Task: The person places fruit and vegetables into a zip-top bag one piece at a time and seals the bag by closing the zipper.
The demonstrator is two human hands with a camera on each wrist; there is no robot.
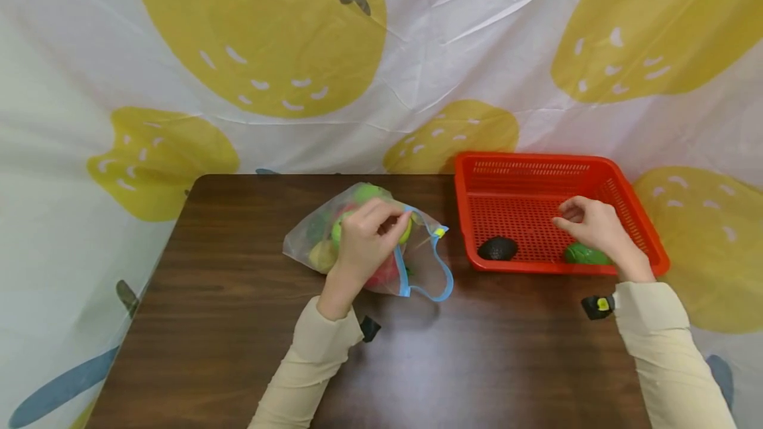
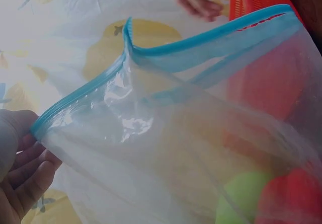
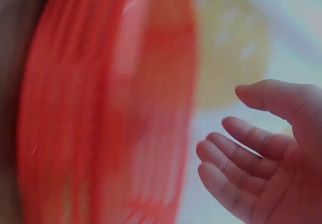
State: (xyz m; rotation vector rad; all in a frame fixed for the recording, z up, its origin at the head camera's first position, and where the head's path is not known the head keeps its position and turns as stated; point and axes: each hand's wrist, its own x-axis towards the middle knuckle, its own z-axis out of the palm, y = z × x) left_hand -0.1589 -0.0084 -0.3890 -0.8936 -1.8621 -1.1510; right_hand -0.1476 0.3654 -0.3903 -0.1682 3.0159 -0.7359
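My left hand (image 1: 366, 237) pinches the blue-edged rim of a clear zip bag (image 1: 301, 240) lying on the table. In the left wrist view the bag's blue zip edge (image 2: 201, 40) stands apart, its mouth spread. Inside show a yellowish round piece (image 1: 322, 256), a green one (image 1: 368, 192) and a red one (image 1: 384, 273), blurred by the plastic. My right hand (image 1: 596, 224) hovers over the red basket (image 1: 640, 217), holding nothing, fingers loosely bent. Below it a green vegetable-like piece (image 1: 585, 255) lies in the basket, and a dark avocado (image 1: 497, 248) sits near the front left corner.
The brown wooden table (image 1: 208, 323) carries the bag at its middle and the basket at its back right. A white curtain (image 1: 417, 51) with yellow fruit prints hangs right behind the table's back edge.
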